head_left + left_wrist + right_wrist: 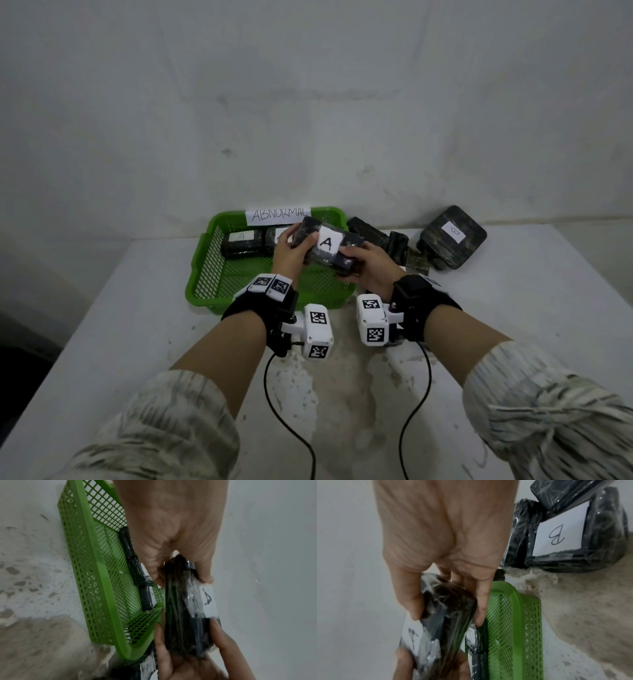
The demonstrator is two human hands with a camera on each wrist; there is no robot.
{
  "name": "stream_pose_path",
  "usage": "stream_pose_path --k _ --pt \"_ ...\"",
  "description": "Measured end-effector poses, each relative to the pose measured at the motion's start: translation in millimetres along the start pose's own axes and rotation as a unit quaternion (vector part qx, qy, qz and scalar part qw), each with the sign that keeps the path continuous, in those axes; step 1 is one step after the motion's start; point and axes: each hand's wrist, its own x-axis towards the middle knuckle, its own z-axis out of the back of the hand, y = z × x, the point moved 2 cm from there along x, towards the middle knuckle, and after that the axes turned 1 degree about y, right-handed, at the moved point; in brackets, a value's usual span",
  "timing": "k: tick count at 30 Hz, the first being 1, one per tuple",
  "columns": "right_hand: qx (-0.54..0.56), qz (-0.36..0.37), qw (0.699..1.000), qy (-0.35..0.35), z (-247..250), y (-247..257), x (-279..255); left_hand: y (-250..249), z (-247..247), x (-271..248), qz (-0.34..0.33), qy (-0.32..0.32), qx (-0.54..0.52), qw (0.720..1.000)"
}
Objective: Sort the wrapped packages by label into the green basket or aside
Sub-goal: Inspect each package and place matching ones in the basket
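Both hands hold a dark plastic-wrapped package (329,245) with a white "A" label above the green basket (205,267). My left hand (291,250) grips its left end, thumb on top; my right hand (363,263) grips its right end. In the left wrist view the package (185,615) stands between my left hand (181,574) and the other hand, with the basket (89,566) beside it. The right wrist view shows my right hand (448,609) pinching the package (440,632). Two wrapped packages (243,243) lie in the basket's far side.
A paper sign reading "ABNORMAL" (278,215) stands on the basket's far rim. Right of the basket lies a pile of wrapped packages (394,245), one larger (452,236) with a "B" label (561,530). The white table (120,325) meets a wall behind. Wrist cables trail toward me.
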Motion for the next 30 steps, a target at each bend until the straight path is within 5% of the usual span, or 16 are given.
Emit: stream_pose_path --k 5,12,20,30 --pt "0.051 0.007 0.999 0.011 -7 1 -3 5 -10 -6 0.011 0.009 -0.041 0.999" --pt "-0.023 0.035 0.999 -0.023 -11 -3 -12 -7 -14 -12 -0.005 0.002 -0.068 0.998" --pt "-0.001 0.012 1.000 0.015 -13 -3 -23 -3 -14 -22 0.030 0.112 -0.026 0.993" --pt "-0.036 0.000 0.999 0.010 -14 -3 -21 -4 -7 -24 0.039 0.134 0.003 0.990"
